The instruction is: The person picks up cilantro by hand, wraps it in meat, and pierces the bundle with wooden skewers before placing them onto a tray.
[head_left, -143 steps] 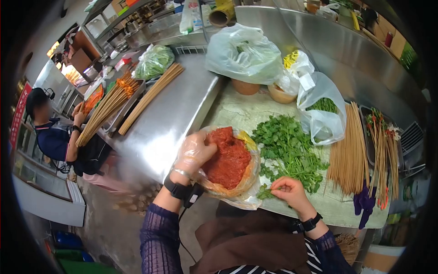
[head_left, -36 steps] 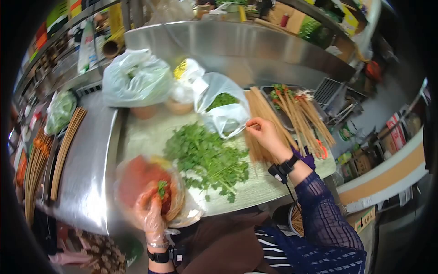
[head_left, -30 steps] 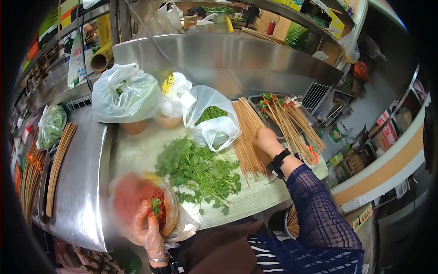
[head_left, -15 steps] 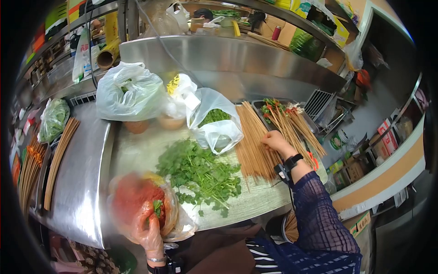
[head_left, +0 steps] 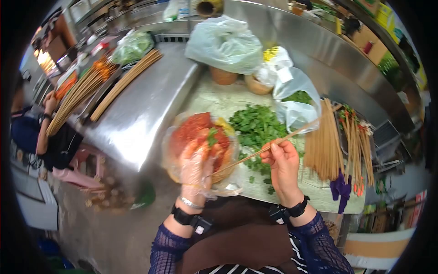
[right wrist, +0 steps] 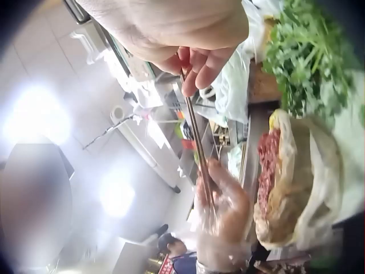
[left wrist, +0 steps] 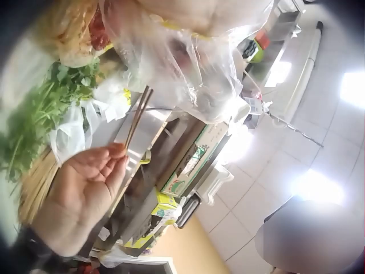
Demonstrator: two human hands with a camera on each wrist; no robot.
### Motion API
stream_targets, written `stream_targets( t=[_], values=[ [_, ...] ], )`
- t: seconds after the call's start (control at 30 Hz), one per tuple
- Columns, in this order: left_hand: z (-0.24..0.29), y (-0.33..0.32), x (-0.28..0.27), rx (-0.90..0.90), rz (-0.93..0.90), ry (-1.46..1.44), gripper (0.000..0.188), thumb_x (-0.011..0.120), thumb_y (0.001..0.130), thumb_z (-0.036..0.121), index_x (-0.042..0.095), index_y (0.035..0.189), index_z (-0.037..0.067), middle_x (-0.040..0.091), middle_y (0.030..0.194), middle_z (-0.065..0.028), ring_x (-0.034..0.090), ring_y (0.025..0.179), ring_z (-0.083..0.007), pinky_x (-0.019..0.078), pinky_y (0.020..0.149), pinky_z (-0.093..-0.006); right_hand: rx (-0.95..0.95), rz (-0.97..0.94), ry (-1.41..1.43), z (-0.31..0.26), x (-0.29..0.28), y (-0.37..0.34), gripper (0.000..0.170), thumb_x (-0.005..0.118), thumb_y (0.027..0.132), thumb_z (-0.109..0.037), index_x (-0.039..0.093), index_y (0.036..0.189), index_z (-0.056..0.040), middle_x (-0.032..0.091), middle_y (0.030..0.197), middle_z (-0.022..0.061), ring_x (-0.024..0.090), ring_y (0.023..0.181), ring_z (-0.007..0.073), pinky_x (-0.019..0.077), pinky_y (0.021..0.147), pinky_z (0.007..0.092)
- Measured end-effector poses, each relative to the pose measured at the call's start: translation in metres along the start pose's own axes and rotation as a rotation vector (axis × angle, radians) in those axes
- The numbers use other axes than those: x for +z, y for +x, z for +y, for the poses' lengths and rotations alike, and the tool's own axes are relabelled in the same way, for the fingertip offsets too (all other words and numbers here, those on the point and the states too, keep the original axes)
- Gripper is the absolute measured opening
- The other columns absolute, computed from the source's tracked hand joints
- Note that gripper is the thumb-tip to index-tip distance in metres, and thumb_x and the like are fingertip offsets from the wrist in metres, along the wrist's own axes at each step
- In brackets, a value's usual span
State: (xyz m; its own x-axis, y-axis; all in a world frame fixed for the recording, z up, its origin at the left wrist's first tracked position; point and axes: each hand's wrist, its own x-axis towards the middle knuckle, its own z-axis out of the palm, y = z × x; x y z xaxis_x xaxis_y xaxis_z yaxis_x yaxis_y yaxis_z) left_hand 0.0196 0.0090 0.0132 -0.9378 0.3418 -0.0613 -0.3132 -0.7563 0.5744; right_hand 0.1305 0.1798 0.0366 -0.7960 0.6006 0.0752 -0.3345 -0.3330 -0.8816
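Observation:
My left hand [head_left: 196, 169], in a clear plastic glove smeared red, is over a bag-lined bowl [head_left: 169, 170] of red minced mixture [head_left: 189, 127]. A green sprig [head_left: 212, 137] shows at its curled fingers. Thumb and fingertips of my bare right hand [head_left: 285, 171] pinch thin wooden skewers [head_left: 251, 156]; the left wrist view shows two skewers [left wrist: 138, 117] in the right hand [left wrist: 82, 197]. Their lower ends reach the gloved hand [right wrist: 228, 214] in the right wrist view, below the right hand [right wrist: 177, 25]. Leafy herbs [head_left: 255, 125] lie beside the bowl.
Plastic bags [head_left: 226, 45] stand at the back. Loose skewers [head_left: 321, 146] and a tray holding filled skewers [head_left: 353, 137] are at the right. On the left, a metal counter [head_left: 146, 100] carries more skewers [head_left: 127, 82]; another person [head_left: 32, 132] is beyond.
My right hand has moved from the skewer pile towards the left hand, bringing skewers. The left hand stays at the bowl with the sprig; the head view has swung left.

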Motion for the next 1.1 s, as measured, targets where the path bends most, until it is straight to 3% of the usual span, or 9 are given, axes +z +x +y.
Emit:
stream_targets(
  t=[0.13, 0.33, 0.43, 0.53, 0.63, 0.73, 0.93, 1.1],
  values=[
    [0.006, -0.007, 0.004, -0.026, 0.005, -0.006, 0.025, 0.057, 0.085, -0.003, 0.054, 0.110, -0.002, 0.057, 0.115, -0.0143, 0.060, 0.097, -0.0225, 0.0553, 0.083, -0.0356, 0.046, -0.089, 0.048, 0.016, 0.017, -0.021, 0.014, 0.056, 0.091, -0.011, 0.053, 0.102, -0.0026, 0.062, 0.091, 0.0075, 0.062, 0.074, 0.0134, 0.0501, 0.067, 0.0245],
    [0.008, -0.011, -0.003, -0.021, -0.015, 0.333, 0.022, 0.057, 0.086, -0.003, 0.058, 0.107, -0.004, 0.061, 0.109, -0.0124, 0.061, 0.096, -0.0204, 0.0558, 0.080, -0.0329, 0.178, -0.422, -0.080, 0.002, 0.013, -0.027, 0.021, 0.049, 0.094, -0.015, 0.061, 0.095, 0.0022, 0.056, 0.098, 0.0081, 0.060, 0.078, 0.0135, 0.0490, 0.069, 0.0261],
    [0.013, -0.014, 0.001, -0.010, -0.085, 0.477, 0.018, 0.057, 0.085, -0.004, 0.062, 0.102, -0.006, 0.061, 0.110, -0.0123, 0.059, 0.101, -0.0195, 0.0540, 0.082, -0.0318, 0.240, -0.483, -0.123, -0.009, 0.014, -0.024, 0.025, 0.047, 0.095, -0.018, 0.061, 0.098, 0.0024, 0.058, 0.095, 0.0082, 0.061, 0.078, 0.0146, 0.0499, 0.071, 0.0266],
    [0.018, -0.016, 0.001, 0.058, -0.174, 0.634, 0.017, 0.057, 0.084, -0.003, 0.064, 0.100, -0.006, 0.061, 0.112, -0.0129, 0.058, 0.104, -0.0202, 0.0507, 0.087, -0.0325, 0.247, -0.473, -0.142, -0.025, 0.008, -0.016, 0.029, 0.044, 0.097, -0.022, 0.059, 0.098, 0.0026, 0.060, 0.089, 0.0088, 0.064, 0.079, 0.0172, 0.0518, 0.071, 0.0279],
    [0.022, -0.019, 0.000, 0.063, -0.239, 0.685, 0.019, 0.058, 0.085, -0.002, 0.064, 0.103, -0.005, 0.062, 0.113, -0.0129, 0.057, 0.107, -0.0200, 0.0472, 0.092, -0.0329, 0.103, -0.344, 0.026, -0.039, 0.004, -0.002, 0.031, 0.041, 0.099, -0.024, 0.057, 0.098, 0.0023, 0.062, 0.085, 0.0098, 0.066, 0.078, 0.0197, 0.0536, 0.071, 0.0292],
    [0.023, -0.023, 0.002, 0.043, -0.322, 0.723, 0.021, 0.058, 0.085, -0.002, 0.064, 0.105, -0.005, 0.061, 0.115, -0.0131, 0.056, 0.109, -0.0195, 0.0443, 0.095, -0.0324, 0.167, -0.264, 0.084, -0.034, 0.000, 0.010, 0.030, 0.042, 0.098, -0.024, 0.057, 0.097, 0.0015, 0.063, 0.086, 0.0104, 0.066, 0.075, 0.0214, 0.0546, 0.069, 0.0304],
    [0.025, -0.028, 0.009, 0.032, -0.295, 0.739, 0.025, 0.058, 0.085, -0.002, 0.062, 0.109, -0.005, 0.062, 0.112, -0.0117, 0.057, 0.105, -0.0180, 0.0451, 0.094, -0.0318, 0.251, -0.275, 0.079, -0.025, -0.011, 0.015, 0.028, 0.044, 0.097, -0.024, 0.057, 0.096, 0.0008, 0.062, 0.083, 0.0090, 0.067, 0.071, 0.0203, 0.0549, 0.063, 0.0279],
    [0.026, -0.030, 0.014, -0.111, -0.206, 0.603, 0.032, 0.059, 0.084, -0.001, 0.057, 0.116, -0.006, 0.061, 0.112, -0.0113, 0.057, 0.103, -0.0166, 0.0464, 0.092, -0.0312, 0.239, -0.264, -0.045, -0.035, -0.008, 0.014, 0.029, 0.045, 0.097, -0.025, 0.058, 0.093, 0.0002, 0.062, 0.081, 0.0079, 0.067, 0.069, 0.0185, 0.0545, 0.062, 0.0262]
  ],
)
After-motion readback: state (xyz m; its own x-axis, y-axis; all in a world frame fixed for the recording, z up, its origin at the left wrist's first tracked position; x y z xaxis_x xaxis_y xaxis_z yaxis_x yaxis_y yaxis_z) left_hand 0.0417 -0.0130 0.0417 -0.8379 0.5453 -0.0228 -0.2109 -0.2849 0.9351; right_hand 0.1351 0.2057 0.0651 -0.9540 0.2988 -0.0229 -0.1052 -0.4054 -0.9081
